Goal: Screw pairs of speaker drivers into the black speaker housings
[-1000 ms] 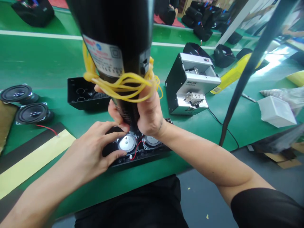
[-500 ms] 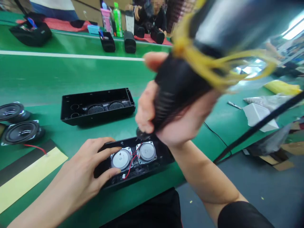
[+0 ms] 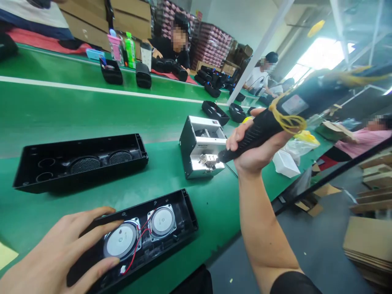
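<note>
My right hand (image 3: pixel 257 143) is wrapped round a black electric screwdriver (image 3: pixel 260 126) with yellow bands on its body. Its tip is at the front of a silver and black screw feeder (image 3: pixel 203 147). My left hand (image 3: pixel 76 241) has its fingers spread over the left end of a black speaker housing (image 3: pixel 183 232), thumb and fingertips at the edge of the left speaker (image 3: pixel 121 241). A second speaker (image 3: pixel 162 221) sits to its right in the housing, with red wires and a white connector (image 3: pixel 123 269) between them.
Another black housing (image 3: pixel 82 163) lies open behind on the green table (image 3: pixel 159 122). A white box (image 3: pixel 286 163) and plastic bags stand at the right. Across the table are bottles, black parts and several people. A dark bar (image 3: pixel 333 175) crosses the right side.
The view has swung right, bringing the screw feeder into sight. My right hand has carried the screwdriver from above the speaker housing to the feeder. My left hand stays on the housing.
</note>
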{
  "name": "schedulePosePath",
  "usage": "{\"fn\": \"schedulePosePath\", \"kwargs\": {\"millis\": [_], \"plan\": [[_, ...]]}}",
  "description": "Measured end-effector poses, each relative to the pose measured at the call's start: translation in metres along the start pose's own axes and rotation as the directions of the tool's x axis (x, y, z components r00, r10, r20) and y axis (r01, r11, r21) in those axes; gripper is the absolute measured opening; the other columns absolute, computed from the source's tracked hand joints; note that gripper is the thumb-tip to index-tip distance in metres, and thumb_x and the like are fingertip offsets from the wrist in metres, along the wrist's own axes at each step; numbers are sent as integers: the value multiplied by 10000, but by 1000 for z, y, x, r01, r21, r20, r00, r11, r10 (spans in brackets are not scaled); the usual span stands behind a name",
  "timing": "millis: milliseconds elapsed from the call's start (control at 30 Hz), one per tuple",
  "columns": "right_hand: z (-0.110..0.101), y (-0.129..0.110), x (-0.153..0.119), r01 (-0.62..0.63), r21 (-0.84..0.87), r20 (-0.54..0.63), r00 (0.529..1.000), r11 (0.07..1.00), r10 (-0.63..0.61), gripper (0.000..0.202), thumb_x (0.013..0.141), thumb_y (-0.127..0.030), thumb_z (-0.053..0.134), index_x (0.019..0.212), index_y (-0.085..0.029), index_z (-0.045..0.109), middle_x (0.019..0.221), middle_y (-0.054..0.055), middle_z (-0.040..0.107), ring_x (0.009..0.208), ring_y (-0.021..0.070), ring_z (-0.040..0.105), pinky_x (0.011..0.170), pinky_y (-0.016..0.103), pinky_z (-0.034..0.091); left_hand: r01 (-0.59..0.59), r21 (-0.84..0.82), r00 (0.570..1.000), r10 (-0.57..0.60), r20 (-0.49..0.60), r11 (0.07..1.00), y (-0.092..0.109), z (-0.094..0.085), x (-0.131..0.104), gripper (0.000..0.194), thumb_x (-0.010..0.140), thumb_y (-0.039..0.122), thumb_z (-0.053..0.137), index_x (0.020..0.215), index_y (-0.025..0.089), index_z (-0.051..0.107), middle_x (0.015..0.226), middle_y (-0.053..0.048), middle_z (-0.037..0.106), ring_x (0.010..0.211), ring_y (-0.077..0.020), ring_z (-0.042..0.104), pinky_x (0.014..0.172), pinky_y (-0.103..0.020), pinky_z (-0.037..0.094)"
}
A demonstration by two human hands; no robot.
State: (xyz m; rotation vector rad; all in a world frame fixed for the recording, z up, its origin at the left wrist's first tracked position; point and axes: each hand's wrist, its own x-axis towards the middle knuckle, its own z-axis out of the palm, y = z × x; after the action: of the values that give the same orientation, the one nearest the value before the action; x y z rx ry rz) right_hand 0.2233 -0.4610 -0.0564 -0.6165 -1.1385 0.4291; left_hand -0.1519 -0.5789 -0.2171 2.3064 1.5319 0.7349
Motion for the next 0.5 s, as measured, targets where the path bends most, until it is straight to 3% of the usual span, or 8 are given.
{"fn": "schedulePosePath", "kwargs": {"millis": [133, 300, 500], "plan": [[-3, 10, -3, -4, 9, -8, 1000, 1000, 4, 679, 955, -894, 392, 1011, -263, 635, 559, -77, 468, 339, 117, 389, 339, 226, 305, -2, -19, 1000, 2, -10, 1000, 6, -5, 1, 346, 905, 596, 700, 1221, 479, 776, 1494, 1, 689, 1318, -390, 680, 1124, -613, 589], [-7, 12, -2, -4, 26, -7, 1000, 1000, 4, 676, 950, -895, 410, 1022, -266, 647, 552, -81, 467, 334, 118, 381, 332, 219, 309, 4, -30, 999, -3, 51, 1000, 14, -12, 1, 364, 919, 569, 727, 1273, 488, 734, 1544, 4, 647, 1343, -382, 667, 1119, -576, 599], [-10, 5, -8, -34, 34, 57, 998, 999, 32, 695, 928, -893, 476, 1063, -253, 714, 540, -74, 490, 320, 123, 374, 306, 229, 294, 77, -46, 997, -75, 32, 996, 23, -21, 0, 505, 942, 600, 673, 1408, 495, 507, 1665, -2, 514, 1425, -416, 620, 1154, -612, 565]]}}
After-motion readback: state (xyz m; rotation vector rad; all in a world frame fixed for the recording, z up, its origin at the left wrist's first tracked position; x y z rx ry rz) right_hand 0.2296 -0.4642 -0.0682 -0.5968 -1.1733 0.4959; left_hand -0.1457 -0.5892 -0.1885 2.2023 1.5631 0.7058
